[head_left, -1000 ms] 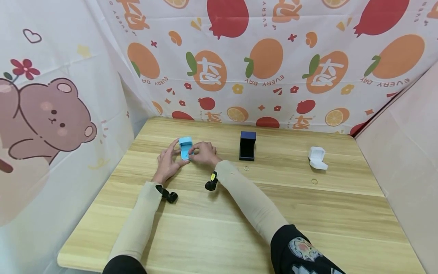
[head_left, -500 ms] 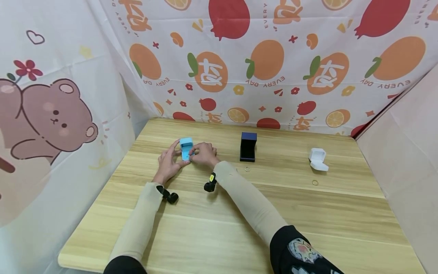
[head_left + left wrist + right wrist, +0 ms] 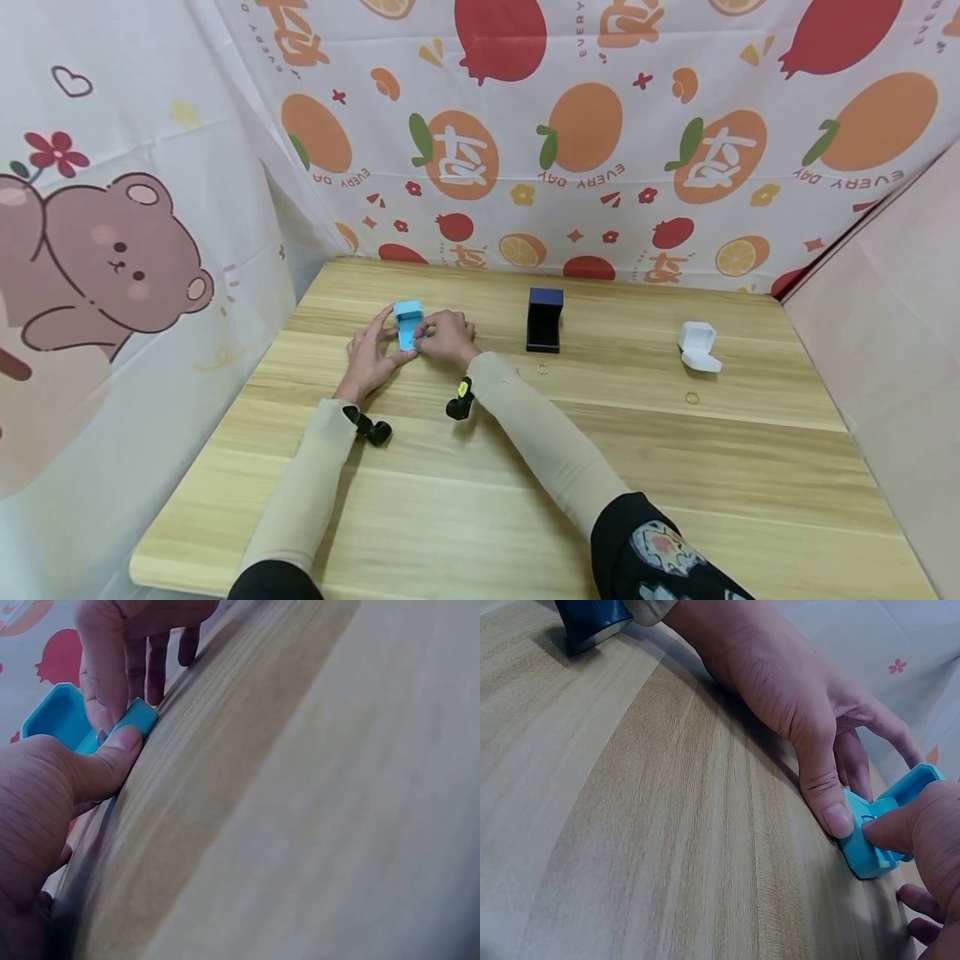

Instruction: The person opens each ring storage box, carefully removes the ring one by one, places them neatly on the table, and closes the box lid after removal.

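A small turquoise ring box (image 3: 407, 320) stands with its lid up at the left of the table. My left hand (image 3: 367, 360) holds it, thumb against its front edge and fingers along the far side; the thumb shows on the box's base (image 3: 868, 855) in the right wrist view. My right hand (image 3: 447, 337) reaches in from the right, its fingertips down at the box's cushion. There it pinches a thin ring (image 3: 102, 736), mostly hidden by the fingers in the left wrist view.
An open dark blue ring box (image 3: 543, 321) stands at mid-table, with a ring (image 3: 542, 369) in front. Farther right is an open white ring box (image 3: 698, 347) with another ring (image 3: 692, 398) before it. A printed cloth (image 3: 510, 225) hangs behind the wooden table (image 3: 420, 508).
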{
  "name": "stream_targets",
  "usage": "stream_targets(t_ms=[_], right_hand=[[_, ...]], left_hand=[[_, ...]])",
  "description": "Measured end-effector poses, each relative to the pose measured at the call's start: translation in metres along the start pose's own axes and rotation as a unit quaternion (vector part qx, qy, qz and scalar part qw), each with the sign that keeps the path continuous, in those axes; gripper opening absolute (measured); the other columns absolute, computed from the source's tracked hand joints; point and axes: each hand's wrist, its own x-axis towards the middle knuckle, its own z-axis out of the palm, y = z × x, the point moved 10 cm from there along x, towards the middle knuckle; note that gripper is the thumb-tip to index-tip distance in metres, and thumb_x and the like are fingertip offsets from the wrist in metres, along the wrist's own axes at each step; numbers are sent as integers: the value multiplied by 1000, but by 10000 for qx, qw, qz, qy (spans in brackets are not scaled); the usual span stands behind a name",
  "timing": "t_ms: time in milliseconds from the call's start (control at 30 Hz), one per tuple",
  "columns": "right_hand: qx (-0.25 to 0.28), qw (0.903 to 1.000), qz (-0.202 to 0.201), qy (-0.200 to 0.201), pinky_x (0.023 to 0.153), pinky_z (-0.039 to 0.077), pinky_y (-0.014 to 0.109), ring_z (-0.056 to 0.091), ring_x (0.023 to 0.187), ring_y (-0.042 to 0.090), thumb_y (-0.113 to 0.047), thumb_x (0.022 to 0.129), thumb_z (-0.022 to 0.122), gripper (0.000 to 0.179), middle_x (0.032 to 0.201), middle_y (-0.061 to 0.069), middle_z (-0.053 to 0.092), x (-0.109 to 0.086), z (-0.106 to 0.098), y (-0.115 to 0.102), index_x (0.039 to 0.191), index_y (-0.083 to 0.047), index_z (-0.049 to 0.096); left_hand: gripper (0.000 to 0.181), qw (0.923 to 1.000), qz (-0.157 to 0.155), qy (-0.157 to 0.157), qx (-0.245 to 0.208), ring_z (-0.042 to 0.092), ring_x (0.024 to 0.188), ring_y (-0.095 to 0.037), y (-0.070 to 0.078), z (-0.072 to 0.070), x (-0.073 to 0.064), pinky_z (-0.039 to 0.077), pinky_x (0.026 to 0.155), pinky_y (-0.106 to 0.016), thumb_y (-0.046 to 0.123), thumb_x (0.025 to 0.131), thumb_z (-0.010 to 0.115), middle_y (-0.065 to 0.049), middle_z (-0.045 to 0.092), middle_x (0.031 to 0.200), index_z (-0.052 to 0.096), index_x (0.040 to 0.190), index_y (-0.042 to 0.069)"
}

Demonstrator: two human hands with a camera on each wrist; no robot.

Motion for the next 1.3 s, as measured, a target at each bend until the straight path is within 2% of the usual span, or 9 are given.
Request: stream_targets(t_ms=[267, 533, 767, 967, 1200, 1300], right_hand=[[11, 10000, -68, -30, 102, 30, 51, 47, 124, 28, -29, 90, 77, 5, 125, -9, 71, 1, -1, -2, 89, -24, 79], [-78, 9999, -77, -96, 100, 31, 47, 47, 125, 28, -31, 92, 76, 6, 123, -10, 71, -1, -2, -5, 88, -26, 79], [-58, 9998, -167, -103, 99, 30, 49, 48, 123, 29, -30, 93, 75, 9, 122, -9, 71, -1, -2, -5, 87, -24, 78], [-36, 9998, -207, -73, 99, 29, 50, 47, 124, 29, -31, 93, 75, 11, 130, -9, 69, -1, -2, -4, 84, -25, 77], [-171, 9989, -393, -213, 107, 28, 56, 38, 142, 34, -32, 96, 71, 12, 149, 2, 56, 1, 3, -4, 88, -25, 76], [-181, 9985, -464, -248, 110, 26, 58, 35, 145, 35, -31, 96, 71, 11, 152, 4, 53, 1, 5, -5, 89, -24, 76]], left_hand=[[97, 10000, 25, 38, 45, 36, 136, -42, 3, -3, 0, 14, 111, -62, 28, 86, 83, -19, 64, 139, 23, 162, 27], [97, 10000, 19, 74, 7, 36, 136, -42, 5, -4, -2, 15, 111, -61, 27, 85, 83, -19, 64, 138, 23, 162, 29], [96, 10000, 72, 18, -58, 35, 136, -43, 6, -4, -2, 15, 110, -62, 28, 86, 82, -21, 64, 139, 23, 162, 26], [96, 9999, 51, 8, -90, 36, 136, -43, 7, -4, -3, 14, 111, -62, 29, 86, 83, -21, 63, 139, 24, 162, 28], [97, 10000, 10, -12, -64, 37, 134, -43, 6, -3, -3, 14, 111, -62, 32, 86, 82, -20, 63, 140, 23, 162, 28], [97, 10000, 2, -7, -68, 37, 132, -42, 5, -3, -3, 14, 111, -62, 32, 86, 82, -20, 63, 140, 23, 162, 28]])
